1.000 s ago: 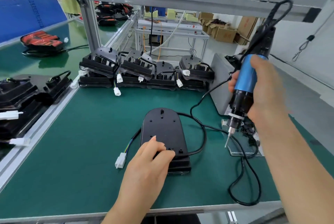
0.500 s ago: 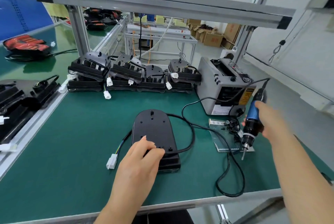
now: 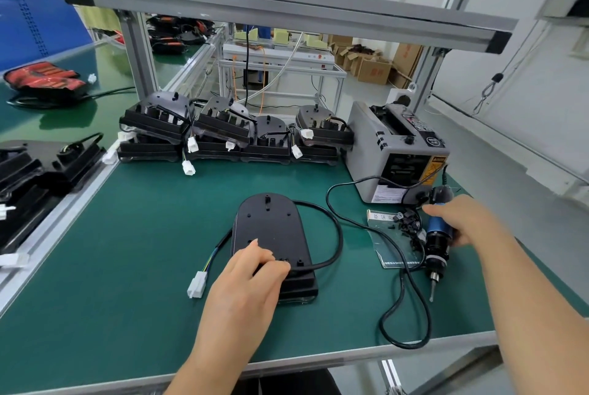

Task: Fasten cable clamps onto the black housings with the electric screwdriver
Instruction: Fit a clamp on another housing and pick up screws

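Observation:
A black housing (image 3: 271,225) lies flat in the middle of the green mat. Its black cable (image 3: 338,235) loops round the right side, and a white connector (image 3: 197,284) lies to its left. My left hand (image 3: 248,283) rests on the housing's near end, fingertips by the cable exit. My right hand (image 3: 462,219) grips the blue and black electric screwdriver (image 3: 438,244) low over the mat at the right, its bit pointing down toward the near edge. Small black cable clamps (image 3: 408,224) lie in a pile on a plastic bag just left of the screwdriver.
Several stacked black housings (image 3: 223,133) with white plugs line the back of the mat. A grey tape dispenser (image 3: 398,152) stands at the back right. More housings (image 3: 32,171) sit on the left bench. The screwdriver's cord (image 3: 404,315) loops near the front edge.
My right hand has brought the screwdriver down from chest height to the mat beside the clamp pile. My left hand has stayed on the housing.

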